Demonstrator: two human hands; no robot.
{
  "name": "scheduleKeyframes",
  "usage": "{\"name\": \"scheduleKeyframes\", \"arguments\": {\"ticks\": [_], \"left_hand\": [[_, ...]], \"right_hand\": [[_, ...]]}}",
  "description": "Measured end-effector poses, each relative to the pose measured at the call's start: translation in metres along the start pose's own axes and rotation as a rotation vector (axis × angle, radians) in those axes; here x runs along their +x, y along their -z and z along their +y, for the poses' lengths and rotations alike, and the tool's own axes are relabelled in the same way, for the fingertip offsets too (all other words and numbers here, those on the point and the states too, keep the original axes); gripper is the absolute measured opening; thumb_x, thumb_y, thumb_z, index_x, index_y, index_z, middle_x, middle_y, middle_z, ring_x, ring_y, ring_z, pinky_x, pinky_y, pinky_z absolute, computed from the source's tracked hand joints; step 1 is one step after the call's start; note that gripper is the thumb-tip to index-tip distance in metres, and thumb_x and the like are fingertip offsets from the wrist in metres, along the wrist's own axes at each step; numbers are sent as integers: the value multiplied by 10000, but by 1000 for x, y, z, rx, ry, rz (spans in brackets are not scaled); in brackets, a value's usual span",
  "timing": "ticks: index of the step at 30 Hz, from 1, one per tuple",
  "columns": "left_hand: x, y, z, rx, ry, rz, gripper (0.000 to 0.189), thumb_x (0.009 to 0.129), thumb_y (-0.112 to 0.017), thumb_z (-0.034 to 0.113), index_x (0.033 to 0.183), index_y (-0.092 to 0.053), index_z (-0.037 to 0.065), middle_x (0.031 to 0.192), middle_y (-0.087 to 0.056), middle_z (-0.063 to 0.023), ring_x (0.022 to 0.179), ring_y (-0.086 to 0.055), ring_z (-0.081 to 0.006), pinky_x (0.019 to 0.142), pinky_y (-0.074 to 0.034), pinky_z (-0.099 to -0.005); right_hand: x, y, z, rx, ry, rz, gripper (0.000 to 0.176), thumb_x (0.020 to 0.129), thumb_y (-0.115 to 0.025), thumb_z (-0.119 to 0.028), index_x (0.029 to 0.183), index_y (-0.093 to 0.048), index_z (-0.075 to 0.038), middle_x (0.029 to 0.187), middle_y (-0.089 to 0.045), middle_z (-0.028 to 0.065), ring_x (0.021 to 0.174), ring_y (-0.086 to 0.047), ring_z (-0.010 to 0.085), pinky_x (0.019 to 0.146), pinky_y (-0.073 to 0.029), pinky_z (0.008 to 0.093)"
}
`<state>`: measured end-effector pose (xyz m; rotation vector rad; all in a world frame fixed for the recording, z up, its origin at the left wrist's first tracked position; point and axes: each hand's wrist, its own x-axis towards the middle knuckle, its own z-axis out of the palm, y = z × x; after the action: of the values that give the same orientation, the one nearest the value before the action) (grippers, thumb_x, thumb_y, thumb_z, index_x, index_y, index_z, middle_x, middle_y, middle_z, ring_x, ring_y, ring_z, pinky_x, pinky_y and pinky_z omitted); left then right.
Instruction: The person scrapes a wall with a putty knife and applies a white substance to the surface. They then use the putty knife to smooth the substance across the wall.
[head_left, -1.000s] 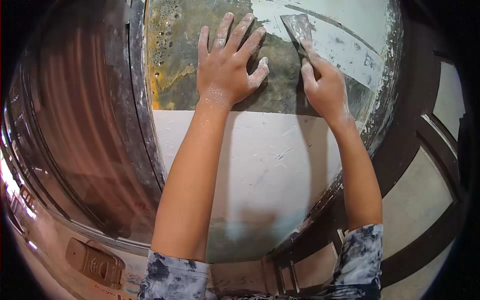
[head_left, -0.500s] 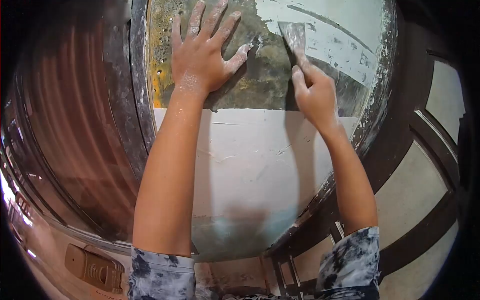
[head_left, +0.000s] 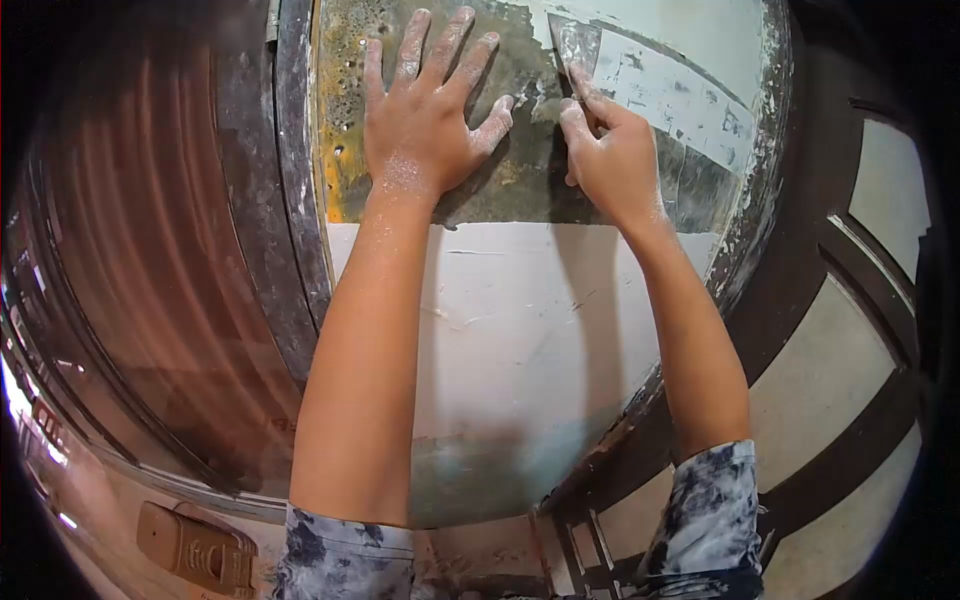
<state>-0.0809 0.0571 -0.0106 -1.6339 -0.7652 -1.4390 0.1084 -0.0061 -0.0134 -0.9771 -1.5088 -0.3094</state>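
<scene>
My left hand (head_left: 425, 110) lies flat with fingers spread on the dark, stained stretch of a wall panel (head_left: 510, 185). White powder coats its fingertips and wrist. To its right, my right hand (head_left: 615, 155) grips a putty knife (head_left: 576, 48), its handle mostly hidden in the fingers. The wide blade points up against the panel, at the border between the dark patch and the white coating (head_left: 680, 95). Smooth white coating (head_left: 500, 300) also covers the panel below both hands.
A worn, paint-chipped frame (head_left: 295, 130) edges the panel on the left, with a reddish-brown curtain-like surface (head_left: 150, 220) beyond it. Dark woodwork with pale panels (head_left: 830, 360) stands at the right. A brown plastic object (head_left: 195, 548) lies at the lower left.
My right hand has moved up and slightly left with the putty knife. The view has shifted a little, so the panel and my flat left hand appear slightly farther right and lower.
</scene>
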Motion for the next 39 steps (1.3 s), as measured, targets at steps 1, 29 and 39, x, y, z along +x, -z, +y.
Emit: {"name": "scheduleKeyframes", "arguments": {"ticks": [1,29,39], "left_hand": [[-1,0,0,5,2,-5,695,852,-660,484,1478,-559,199,1653,-379,-58,1549,-274,-324,1277,-99,-578],[-4,-12,0,78,5,117,609,910,-651,497,1491,-537,358,1631,-412,64,1518,-343,-267,1248,-197,-569],[-7,-13,-1,97,-18,108,628,907,-664,496,1503,-523,356,1639,-401,68,1513,-354,-278,1241,-202,-576]], "right_hand": [[-5,-3,2,-3,-3,-1,256,964,-626,-197,1032,-723,29,685,-632,227,592,-624,315,631,-498,393],[-28,8,29,-85,90,52,312,978,-609,-226,1103,-720,38,756,-674,249,659,-695,377,651,-520,412],[-22,37,48,-16,-51,115,252,969,-630,-225,932,-692,17,606,-605,158,542,-633,209,583,-489,379]]}}
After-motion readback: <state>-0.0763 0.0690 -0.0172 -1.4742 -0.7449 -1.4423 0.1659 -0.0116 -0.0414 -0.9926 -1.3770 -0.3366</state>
